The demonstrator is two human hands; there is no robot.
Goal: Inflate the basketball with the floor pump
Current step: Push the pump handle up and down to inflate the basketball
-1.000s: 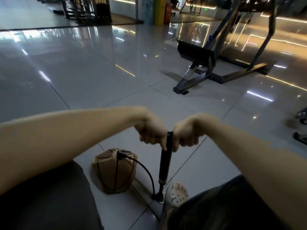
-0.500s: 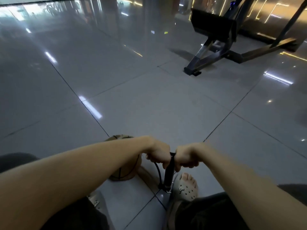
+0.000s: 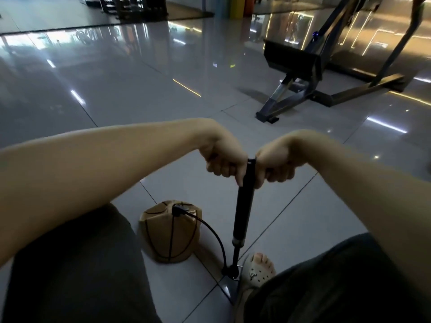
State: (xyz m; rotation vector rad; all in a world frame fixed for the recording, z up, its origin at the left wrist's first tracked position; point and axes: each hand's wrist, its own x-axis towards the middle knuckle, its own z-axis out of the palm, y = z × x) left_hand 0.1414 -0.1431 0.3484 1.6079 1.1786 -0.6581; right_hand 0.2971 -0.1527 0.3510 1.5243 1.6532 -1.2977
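A black floor pump (image 3: 243,215) stands upright on the tiled floor, its barrel raised high above the thin rod at its foot. My left hand (image 3: 225,163) grips the left side of the pump's top handle and my right hand (image 3: 276,163) grips the right side. A tan basketball (image 3: 171,231), crumpled and flat-sided, lies on the floor left of the pump. A black hose (image 3: 211,231) arcs from the pump's base to the valve on top of the ball.
My sandalled foot (image 3: 257,270) rests on the pump's foot plate. My dark-clothed knees fill the lower left and lower right corners. A black weight machine (image 3: 310,73) stands at the back right on the glossy floor (image 3: 116,89).
Half a second ago both hands were pushed low near the pump's base; now they have pulled the handle back up to the height of one second ago. The ball looks unchanged.
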